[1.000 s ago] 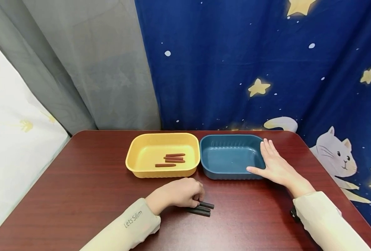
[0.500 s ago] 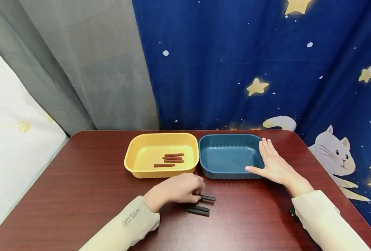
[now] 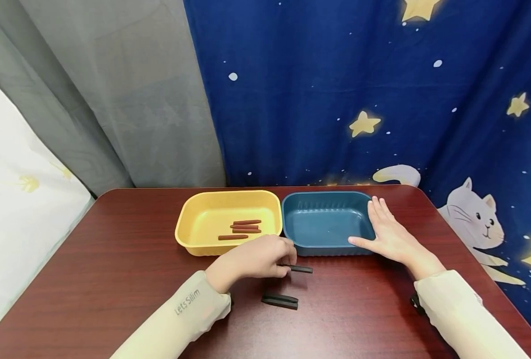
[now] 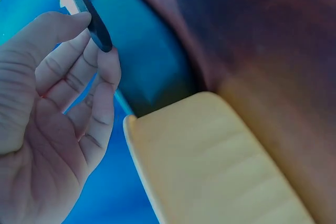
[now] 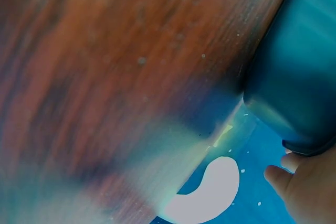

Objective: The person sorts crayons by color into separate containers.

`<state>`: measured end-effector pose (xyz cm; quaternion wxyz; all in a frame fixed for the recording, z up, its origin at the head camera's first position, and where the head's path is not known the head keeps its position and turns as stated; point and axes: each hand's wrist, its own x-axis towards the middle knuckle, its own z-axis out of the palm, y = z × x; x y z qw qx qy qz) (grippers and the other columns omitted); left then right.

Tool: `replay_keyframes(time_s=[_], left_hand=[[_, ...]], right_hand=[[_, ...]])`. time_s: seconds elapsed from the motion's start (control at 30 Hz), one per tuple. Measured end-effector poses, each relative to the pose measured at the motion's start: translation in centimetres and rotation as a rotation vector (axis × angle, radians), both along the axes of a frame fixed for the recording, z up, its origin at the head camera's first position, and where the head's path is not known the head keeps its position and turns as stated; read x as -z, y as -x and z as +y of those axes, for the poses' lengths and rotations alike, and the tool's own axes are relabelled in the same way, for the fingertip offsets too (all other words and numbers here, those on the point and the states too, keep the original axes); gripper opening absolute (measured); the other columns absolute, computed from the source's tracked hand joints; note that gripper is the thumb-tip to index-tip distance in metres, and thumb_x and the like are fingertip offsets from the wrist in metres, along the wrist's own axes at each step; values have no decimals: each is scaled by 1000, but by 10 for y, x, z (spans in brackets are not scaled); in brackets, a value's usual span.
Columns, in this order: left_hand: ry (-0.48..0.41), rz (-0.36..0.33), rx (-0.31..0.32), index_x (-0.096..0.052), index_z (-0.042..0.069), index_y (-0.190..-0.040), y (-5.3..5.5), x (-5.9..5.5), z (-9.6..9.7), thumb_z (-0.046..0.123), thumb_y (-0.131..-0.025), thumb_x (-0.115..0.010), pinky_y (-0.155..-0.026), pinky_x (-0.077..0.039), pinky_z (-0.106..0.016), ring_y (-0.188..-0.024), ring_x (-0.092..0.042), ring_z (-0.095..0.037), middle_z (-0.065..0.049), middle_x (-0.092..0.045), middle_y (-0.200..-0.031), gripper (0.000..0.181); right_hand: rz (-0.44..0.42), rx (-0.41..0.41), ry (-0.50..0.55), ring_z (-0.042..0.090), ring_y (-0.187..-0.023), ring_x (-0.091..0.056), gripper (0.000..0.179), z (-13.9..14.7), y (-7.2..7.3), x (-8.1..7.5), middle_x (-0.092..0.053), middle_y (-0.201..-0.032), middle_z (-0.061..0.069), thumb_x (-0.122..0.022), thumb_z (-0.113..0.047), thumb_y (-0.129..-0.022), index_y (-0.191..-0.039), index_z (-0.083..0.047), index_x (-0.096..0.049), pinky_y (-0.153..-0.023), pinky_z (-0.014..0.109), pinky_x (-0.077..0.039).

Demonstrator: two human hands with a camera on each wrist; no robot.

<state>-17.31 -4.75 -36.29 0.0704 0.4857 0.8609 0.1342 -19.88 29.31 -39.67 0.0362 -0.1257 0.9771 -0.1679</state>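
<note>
My left hand (image 3: 257,257) pinches a black crayon-like stick (image 3: 302,269) between thumb and fingers, lifted over the table just in front of the two bins. In the left wrist view the thumb and a fingertip grip this dark stick (image 4: 95,24) near its middle. More black sticks (image 3: 280,301) lie side by side on the table below that hand. My right hand (image 3: 391,237) rests with extended fingers along the right side of the blue bin (image 3: 328,251), its thumb at the front rim. Several reddish-brown sticks (image 3: 246,227) lie inside the yellow bin (image 3: 193,247).
Both bins stand side by side toward the back of the dark red wooden table (image 3: 126,279). Behind it hang a grey curtain (image 3: 157,99) and a blue curtain (image 3: 292,99) with stars and a cat.
My left hand has lifted one black stick away from the others and moved up toward the bins with it. The right hand stays at the blue bin.
</note>
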Motion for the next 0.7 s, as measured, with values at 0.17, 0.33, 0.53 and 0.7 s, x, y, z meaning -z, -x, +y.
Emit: replay_keyframes(time_s=[0.17, 0.33, 0.53, 0.7], left_hand=[[-29, 23, 20, -70, 10, -91, 7, -10, 0, 12, -88, -69, -69, -44, -16, -73, -54, -6, 3, -62, -83, 4], [-52, 30, 17, -71, 10, -92, 14, -18, 2, 11, -89, -68, -69, -46, -17, -74, -57, -9, 2, -63, -84, 4], [-56, 38, -7, -72, 11, -92, 26, -27, 3, 12, -90, -67, -73, -49, -19, -77, -60, -11, 2, -64, -87, 5], [-80, 46, -12, -72, 9, -92, 39, -35, 3, 11, -89, -68, -74, -50, -21, -79, -63, -17, -2, -67, -89, 6]], right_hand=[[-8, 0, 2, 44, -153, 6, 122, 0, 0, 0, 4, -165, 27, -62, -69, -84, -156, 8, 0, -116, 69, -15], [-2, -2, 4, 44, -153, 6, 122, 0, 0, -1, 4, -165, 27, -62, -69, -84, -156, 8, -1, -116, 69, -15], [-4, -3, 11, 44, -153, 6, 122, 0, 0, 0, 4, -165, 26, -62, -69, -84, -156, 7, -1, -116, 69, -14], [0, 1, 15, 44, -153, 6, 122, 1, 0, 1, 4, -165, 27, -62, -69, -84, -156, 7, -1, -116, 69, -15]])
